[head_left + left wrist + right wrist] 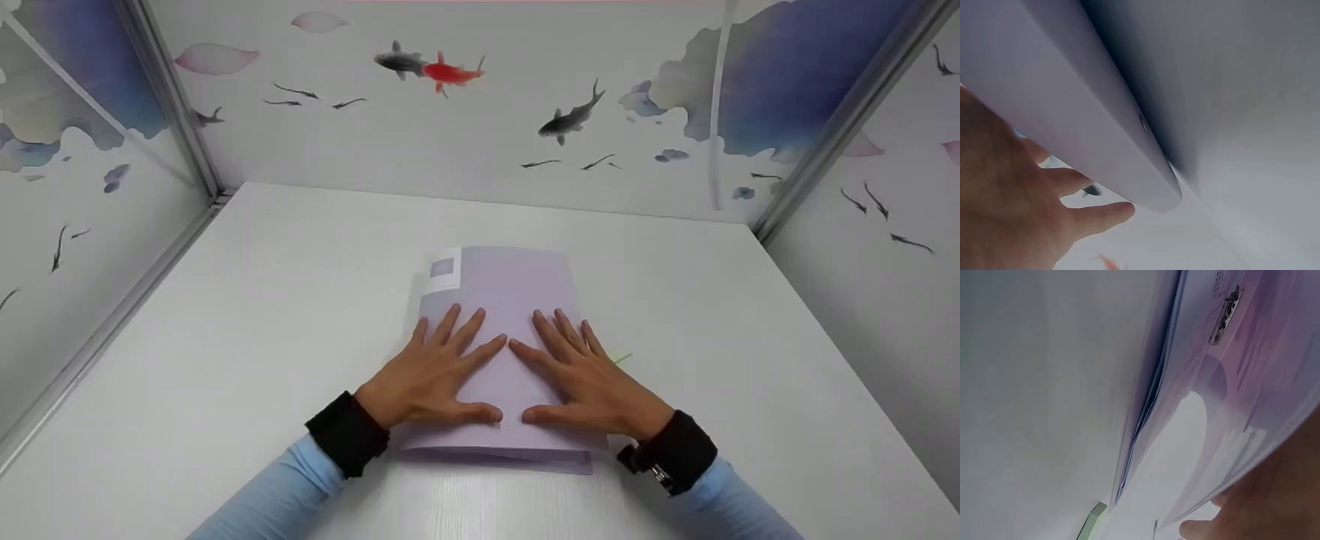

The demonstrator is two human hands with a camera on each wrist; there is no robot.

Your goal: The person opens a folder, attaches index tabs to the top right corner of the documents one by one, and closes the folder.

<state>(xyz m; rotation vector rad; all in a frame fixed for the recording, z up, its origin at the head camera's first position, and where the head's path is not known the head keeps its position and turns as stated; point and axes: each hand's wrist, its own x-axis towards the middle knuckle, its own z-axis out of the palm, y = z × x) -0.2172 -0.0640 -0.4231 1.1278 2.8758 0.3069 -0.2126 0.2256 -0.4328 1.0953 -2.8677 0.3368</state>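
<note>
A lavender file folder (517,285) lies on the white table, with a white label (444,270) at its upper left. My left hand (427,379) rests on the left half of its cover, fingers spread. On the right half lies my right hand (596,382), also with spread fingers. The left wrist view shows the folder's thick spine (1089,107) with a metal-rimmed hole (1144,123). Under the raised cover, the right wrist view shows papers (1188,354) and a metal clip (1225,318). Something thin and green (622,358) sticks out past the folder's right side.
The white tabletop (300,300) spreads around the folder. Behind it stands a panel (465,142) printed with fish and clouds, and similar panels flank both sides. Metal posts (172,97) mark the corners.
</note>
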